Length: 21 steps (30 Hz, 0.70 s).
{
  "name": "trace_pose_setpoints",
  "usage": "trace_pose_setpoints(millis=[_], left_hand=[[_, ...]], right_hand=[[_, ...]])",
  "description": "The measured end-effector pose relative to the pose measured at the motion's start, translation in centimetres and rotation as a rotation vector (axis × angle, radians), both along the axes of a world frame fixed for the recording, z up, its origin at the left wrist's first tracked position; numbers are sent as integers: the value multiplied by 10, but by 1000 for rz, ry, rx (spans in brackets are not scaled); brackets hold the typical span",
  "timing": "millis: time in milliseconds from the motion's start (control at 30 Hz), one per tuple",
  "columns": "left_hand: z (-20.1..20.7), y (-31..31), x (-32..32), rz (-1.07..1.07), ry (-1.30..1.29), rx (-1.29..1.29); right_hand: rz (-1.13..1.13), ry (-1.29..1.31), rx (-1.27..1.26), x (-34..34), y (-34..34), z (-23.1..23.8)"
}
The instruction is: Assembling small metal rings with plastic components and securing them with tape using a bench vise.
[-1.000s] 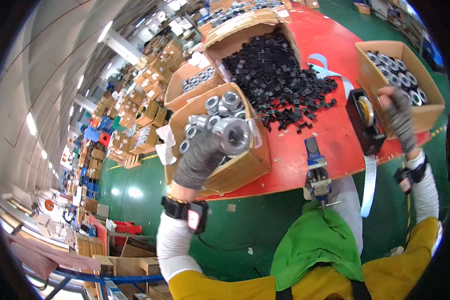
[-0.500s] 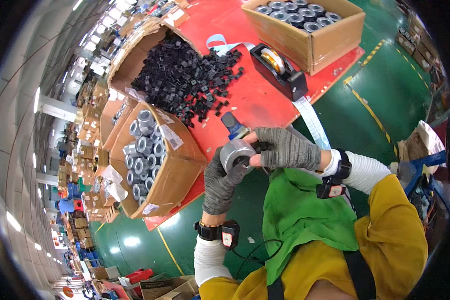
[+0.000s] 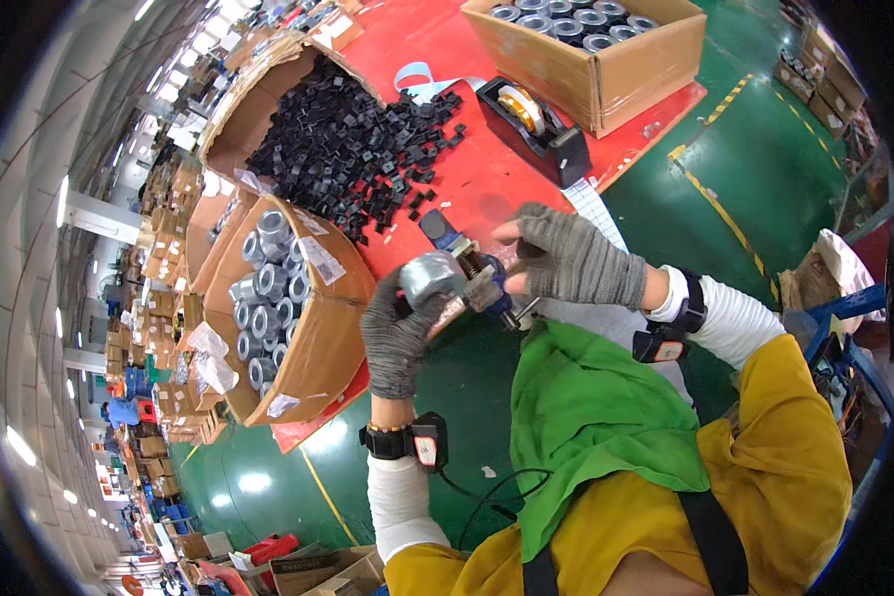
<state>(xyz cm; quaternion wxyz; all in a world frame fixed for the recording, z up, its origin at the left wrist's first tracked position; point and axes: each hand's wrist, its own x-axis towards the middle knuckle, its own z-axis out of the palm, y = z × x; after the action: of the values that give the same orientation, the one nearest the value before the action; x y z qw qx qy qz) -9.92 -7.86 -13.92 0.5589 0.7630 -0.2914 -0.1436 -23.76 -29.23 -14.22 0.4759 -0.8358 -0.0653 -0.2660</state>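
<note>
The left hand (image 3: 392,336), in a grey knitted glove, has its grip closed around a grey metal cylinder (image 3: 430,276), held near the close edge of the red surface (image 3: 482,194), just left of a blue vise (image 3: 471,260). The right hand (image 3: 584,263), gloved alike with bare fingertips, is to the right of the vise; its grip is wide, thumb and forefinger parted, and I cannot tell whether the thumb touches the vise. To the left stands a cardboard box (image 3: 318,343) of similar grey cylinders (image 3: 265,283). Farther off, small black pieces (image 3: 343,149) spill from an open carton (image 3: 230,136) onto the surface. On the far right, a black tape dispenser (image 3: 569,157) sits near a second cardboard box (image 3: 651,77) packed with metal-rimmed rings (image 3: 568,28). A pale strip (image 3: 600,216) hangs over the near edge, and a green apron (image 3: 606,422) covers part of the person's front
</note>
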Motion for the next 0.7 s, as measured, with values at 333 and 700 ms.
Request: trace_pose_setpoints(millis=[333, 700], left_hand=[[-9, -26, -5, 3, -76, 27], [-17, -31, -13, -6, 50, -93]], right_hand=[[-76, 32, -512, -19, 18, -58], [-128, 445, -41, -19, 84, -126]])
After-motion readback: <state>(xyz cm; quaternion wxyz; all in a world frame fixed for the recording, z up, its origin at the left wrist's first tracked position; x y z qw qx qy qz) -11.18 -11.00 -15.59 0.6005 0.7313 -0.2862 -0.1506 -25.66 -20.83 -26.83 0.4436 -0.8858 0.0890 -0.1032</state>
